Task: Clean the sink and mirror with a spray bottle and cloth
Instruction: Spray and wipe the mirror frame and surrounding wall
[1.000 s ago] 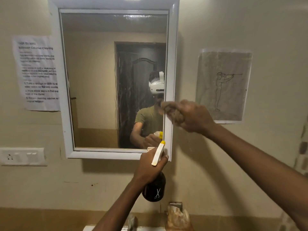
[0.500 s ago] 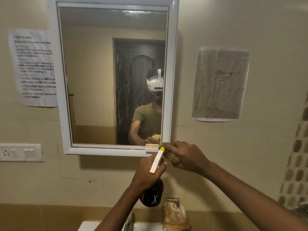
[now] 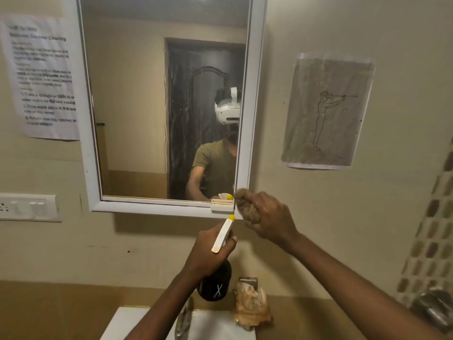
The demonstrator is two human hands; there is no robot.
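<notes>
Wiping the lower right corner of the mirror

My right hand (image 3: 267, 217) keeps a closed grip on the bunched cloth (image 3: 246, 207), pressed at the mirror (image 3: 147, 106) frame's bottom right corner, I think to reach dirt there. My left hand (image 3: 208, 251) grips the spray bottle (image 3: 217, 283) just below, nozzle toward the glass, ready to spray. The small holder (image 3: 221, 204) crowds this corner; the glass to the left is free. The sink (image 3: 215, 325) waits below.
</notes>
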